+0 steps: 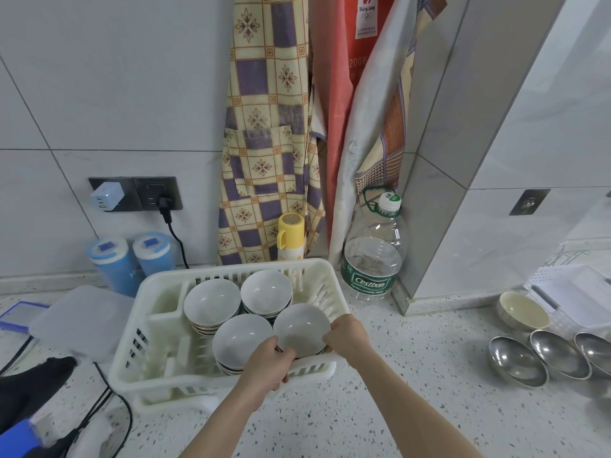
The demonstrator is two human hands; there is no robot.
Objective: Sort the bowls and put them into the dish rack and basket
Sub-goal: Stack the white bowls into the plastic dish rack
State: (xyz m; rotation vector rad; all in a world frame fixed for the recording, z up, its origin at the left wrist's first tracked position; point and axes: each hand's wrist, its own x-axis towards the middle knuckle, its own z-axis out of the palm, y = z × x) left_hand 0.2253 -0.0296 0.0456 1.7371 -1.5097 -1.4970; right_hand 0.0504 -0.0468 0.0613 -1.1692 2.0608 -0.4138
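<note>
Both forearms reach forward from the lower edge of the view and meet over the near right corner of the white plastic dish rack (132, 352). The left hand (267, 368) comes in from the near side, knuckles up, and the right hand (347, 337) from the right, wrist bent inward.

The rack stands on a speckled terrazzo bench (380, 408) against a grey tiled wall (115, 94). Hanging aprons (267, 127) drape down behind it, with a yellow-capped flask (291, 234) and a large Cestbon water bottle (375, 256) at their foot. Two blue canisters (132, 259) stand left of the rack under a wall socket (155, 193). To the right, well apart, sit three steel bowls (555, 355), a cream bowl (524, 314) and a white basket (575, 292).

The fingers of both hands curl around opposite rims of a white bowl (302, 330), holding it over the near right corner. Three stacks of white bowls (243, 317) already sit in the rack, just beside the held one.
</note>
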